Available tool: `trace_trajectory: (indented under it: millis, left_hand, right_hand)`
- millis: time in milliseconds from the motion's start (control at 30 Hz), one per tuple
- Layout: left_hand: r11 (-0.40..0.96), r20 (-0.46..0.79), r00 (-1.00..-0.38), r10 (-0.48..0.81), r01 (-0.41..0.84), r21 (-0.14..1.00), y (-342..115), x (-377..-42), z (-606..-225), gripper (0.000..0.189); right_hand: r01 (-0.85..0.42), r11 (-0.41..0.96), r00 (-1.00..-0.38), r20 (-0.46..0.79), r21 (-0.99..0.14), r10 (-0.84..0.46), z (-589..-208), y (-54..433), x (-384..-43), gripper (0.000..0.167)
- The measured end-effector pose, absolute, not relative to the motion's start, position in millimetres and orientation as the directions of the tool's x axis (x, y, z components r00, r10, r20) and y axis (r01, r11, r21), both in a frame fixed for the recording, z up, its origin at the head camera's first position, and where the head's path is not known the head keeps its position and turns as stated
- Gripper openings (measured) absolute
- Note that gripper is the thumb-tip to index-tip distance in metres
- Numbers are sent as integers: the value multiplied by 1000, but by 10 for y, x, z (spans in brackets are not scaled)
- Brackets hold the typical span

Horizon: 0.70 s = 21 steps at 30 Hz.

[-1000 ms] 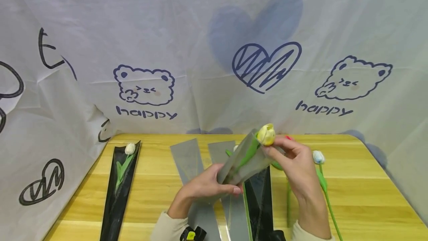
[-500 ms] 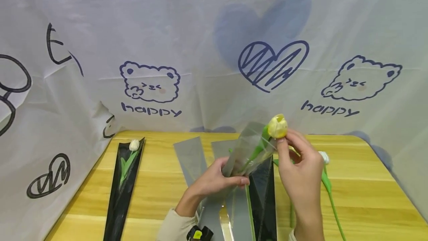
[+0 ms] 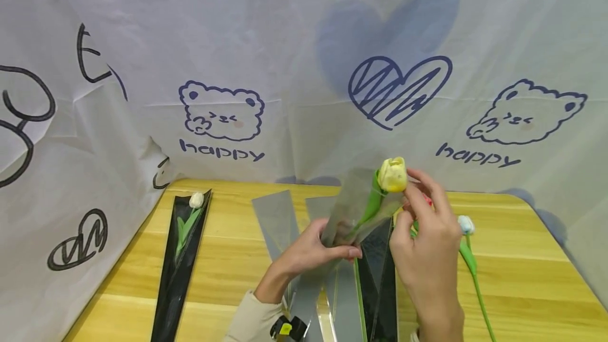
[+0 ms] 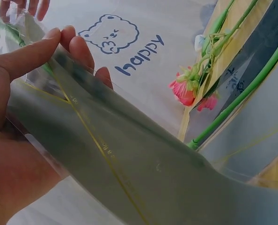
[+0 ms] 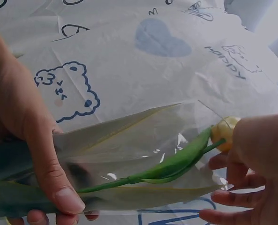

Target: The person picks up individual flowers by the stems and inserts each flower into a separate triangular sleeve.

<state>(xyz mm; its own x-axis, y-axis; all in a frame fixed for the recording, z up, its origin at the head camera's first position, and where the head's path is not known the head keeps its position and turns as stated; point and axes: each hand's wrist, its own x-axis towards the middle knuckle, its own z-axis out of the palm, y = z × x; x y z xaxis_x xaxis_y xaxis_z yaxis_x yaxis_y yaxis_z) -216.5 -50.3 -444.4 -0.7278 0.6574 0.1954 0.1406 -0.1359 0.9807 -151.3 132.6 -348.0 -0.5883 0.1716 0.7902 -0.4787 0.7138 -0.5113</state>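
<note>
In the head view my left hand (image 3: pixel 311 247) grips a translucent grey flower sleeve (image 3: pixel 344 205) with gold lines, thumb across its front. Inside lies a yellow artificial tulip (image 3: pixel 393 174), its head sticking out of the sleeve's upper end. The tulip's green stem (image 5: pixel 106 186) and leaf show through the clear front in the right wrist view. My right hand (image 3: pixel 427 241) is at the tulip head, fingertips touching its right side, with the thumb apart below. The left wrist view shows the sleeve (image 4: pixel 111 145) running down from my left hand (image 4: pixel 24 61).
A white tulip in a black sleeve (image 3: pixel 173 278) lies at the left. Flat grey sleeves (image 3: pixel 275 220) and another black sleeve (image 3: pixel 382 284) lie under my hands. Right of them are a pale blue-white tulip (image 3: pixel 466 224) and pink flowers (image 4: pixel 183 91). A printed cloth (image 3: pixel 304 67) hangs behind.
The tulip and sleeve have risen slightly and shifted right in view. My right fingers have moved from below the bloom to its right side, and the thumb has come away.
</note>
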Motion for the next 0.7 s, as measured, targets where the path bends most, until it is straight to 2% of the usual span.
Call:
trace_trajectory:
  millis: [167,300,400,467,533,633,700]
  left_hand:
    - [-158,217,-705,676,149,976,-504,-2158,-4431,22]
    - [-204,223,-690,689,111,973,-523,-2157,-4418,25]
    - [-250,249,-677,692,98,963,-545,-2163,-4403,26]
    - [-286,268,-660,702,84,955,-557,-2168,-4388,28]
    - [-315,281,-639,716,63,947,-567,-2171,-4374,30]
    - [-328,269,-621,736,21,945,-590,-2169,-4354,37]
    - [-315,250,-621,743,5,949,-612,-2163,-4339,39]
  right_hand:
    - [-404,799,-645,758,-446,97,-3405,1333,-1461,43]
    - [-382,837,-699,715,-391,15,-3296,1328,-1457,57]
    - [-412,821,-698,716,-395,-7,-3248,1318,-1469,63]
    - [-454,767,-692,722,-453,17,-3253,1321,-1474,62]
    - [-494,668,-704,707,-557,69,-3281,1324,-1480,57]
    - [-537,454,-749,649,-711,132,-3341,1322,-1505,46]
    - [-534,347,-777,609,-771,157,-3376,1307,-1539,33]
